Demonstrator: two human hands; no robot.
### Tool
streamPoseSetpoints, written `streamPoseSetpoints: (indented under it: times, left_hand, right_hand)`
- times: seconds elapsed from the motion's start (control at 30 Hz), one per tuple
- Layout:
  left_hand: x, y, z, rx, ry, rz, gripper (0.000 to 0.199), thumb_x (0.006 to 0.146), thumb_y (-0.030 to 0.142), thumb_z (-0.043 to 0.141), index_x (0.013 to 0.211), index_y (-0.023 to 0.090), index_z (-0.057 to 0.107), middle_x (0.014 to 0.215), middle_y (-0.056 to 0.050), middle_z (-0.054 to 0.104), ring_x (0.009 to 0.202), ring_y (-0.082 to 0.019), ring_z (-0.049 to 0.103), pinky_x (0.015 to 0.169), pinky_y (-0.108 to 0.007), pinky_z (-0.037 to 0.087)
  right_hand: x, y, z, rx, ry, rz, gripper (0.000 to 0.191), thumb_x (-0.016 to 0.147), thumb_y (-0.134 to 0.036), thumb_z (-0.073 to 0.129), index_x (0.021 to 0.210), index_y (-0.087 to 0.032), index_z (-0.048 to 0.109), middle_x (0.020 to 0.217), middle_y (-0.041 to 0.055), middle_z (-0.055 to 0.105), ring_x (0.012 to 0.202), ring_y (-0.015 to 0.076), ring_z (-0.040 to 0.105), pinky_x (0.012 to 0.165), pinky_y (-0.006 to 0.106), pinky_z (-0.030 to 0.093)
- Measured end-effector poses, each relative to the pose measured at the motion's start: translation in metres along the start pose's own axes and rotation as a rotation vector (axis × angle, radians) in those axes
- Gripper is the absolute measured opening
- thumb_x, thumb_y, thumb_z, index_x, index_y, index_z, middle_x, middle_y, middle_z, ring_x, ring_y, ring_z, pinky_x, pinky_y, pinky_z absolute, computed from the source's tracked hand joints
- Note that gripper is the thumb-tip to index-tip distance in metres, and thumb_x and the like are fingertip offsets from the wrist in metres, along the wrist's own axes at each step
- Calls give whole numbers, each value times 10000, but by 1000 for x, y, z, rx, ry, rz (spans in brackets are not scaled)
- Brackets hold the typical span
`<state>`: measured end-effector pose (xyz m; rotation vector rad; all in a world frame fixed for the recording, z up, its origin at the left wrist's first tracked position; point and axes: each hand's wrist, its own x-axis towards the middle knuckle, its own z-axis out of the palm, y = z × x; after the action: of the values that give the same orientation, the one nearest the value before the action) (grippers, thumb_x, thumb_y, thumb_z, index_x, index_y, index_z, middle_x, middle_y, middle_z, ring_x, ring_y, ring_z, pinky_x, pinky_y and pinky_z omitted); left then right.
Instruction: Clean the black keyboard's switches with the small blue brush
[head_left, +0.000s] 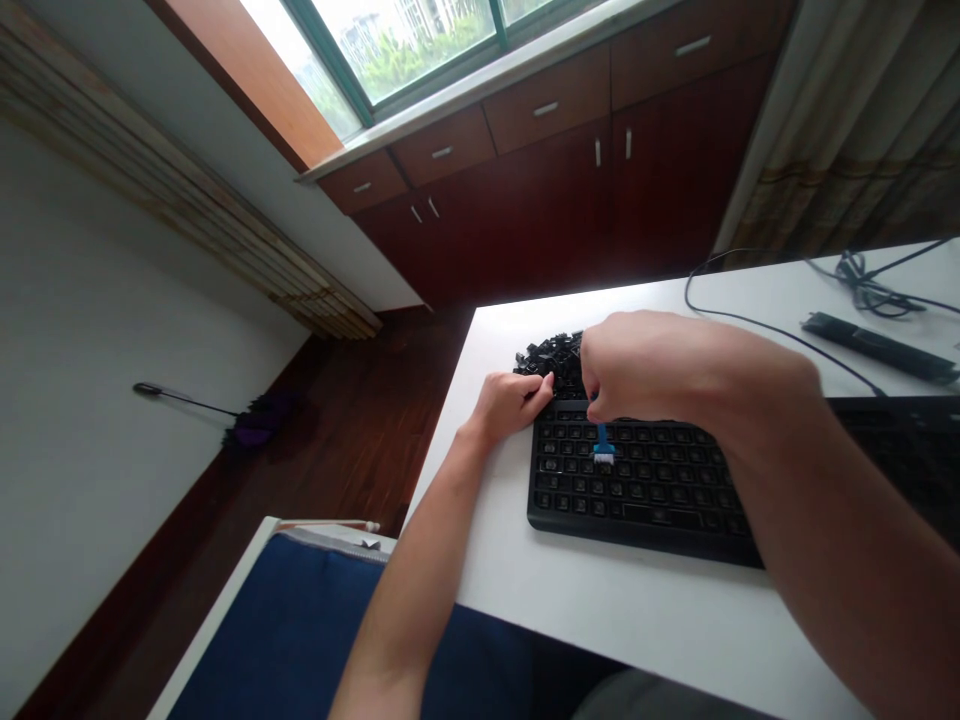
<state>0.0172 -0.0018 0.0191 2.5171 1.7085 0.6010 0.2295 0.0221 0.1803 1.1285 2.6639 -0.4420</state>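
A black computer keyboard (637,490) lies on the white table (637,590), its keys showing as small dark squares. My right hand (637,365) is above its upper left part, shut on the handle of a small blue brush (602,447) whose white bristles point down at the keys. A heap of several loose black keycaps (551,358) sits just beyond the keyboard's top edge. My left hand (510,405) rests on the table at the keyboard's left corner, its fingertips against the heap. Whether those fingers hold a keycap is hidden.
A black cable (780,333) curves across the table's far side, and a tangled cord (862,283) lies near a dark bar-shaped device (877,347). A blue seat (285,630) stands below the table's near left edge. Wooden cabinets (525,190) stand beyond the table.
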Motion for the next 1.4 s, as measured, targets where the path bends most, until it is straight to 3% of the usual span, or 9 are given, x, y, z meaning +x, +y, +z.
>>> streamPoseSetpoints:
  times: [0.2,0.37,0.53,0.7,0.93,1.27,1.4]
  left_hand:
    - [0,-1,0,1,-8,1,504,956,364,435,499,153,403,459,38,401,443,-60,304,511,-238,239]
    - [-1,-1,0,0,-4,3,498,947,365,454,499,152,416,463,36,417,448,-61,324,513,-239,244]
    - [-1,-3,1,2,0,9,493,944,362,461,500,150,423,463,36,428,448,-58,343,512,-236,245]
    - [-1,-5,2,2,2,21,462,929,335,470,506,150,446,472,30,460,449,-59,362,512,-238,247]
    - [-1,-5,2,-1,3,23,464,931,336,468,506,152,442,475,29,461,452,-62,355,513,-243,243]
    - [-2,-2,3,2,22,-12,508,958,374,443,504,158,375,461,45,353,443,-64,279,518,-249,235]
    - [-2,-3,3,-1,24,-6,505,956,367,446,500,158,388,464,42,359,447,-66,275,518,-251,236]
  right_hand:
    - [9,1,3,-44,-8,31,230,682,-377,713,808,-189,752,705,77,682,554,196,597,516,290,391]
    - [10,0,6,-61,99,34,210,695,-352,707,788,-169,755,710,112,682,627,216,631,576,285,401]
    - [9,0,5,-49,60,31,160,690,-297,678,778,-186,752,696,97,680,591,217,624,540,291,388]
    - [11,3,11,-6,84,-67,203,672,-360,693,795,-210,750,659,60,674,521,184,586,494,281,369]
    - [12,3,12,-1,72,-71,197,684,-349,681,803,-208,751,631,55,658,510,174,569,484,272,356]
    - [17,20,-1,-56,153,201,313,718,-488,688,825,-206,771,655,113,672,591,236,605,549,320,381]
    - [11,20,-2,-21,106,179,324,717,-486,680,846,-202,768,634,84,660,523,194,572,501,297,356]
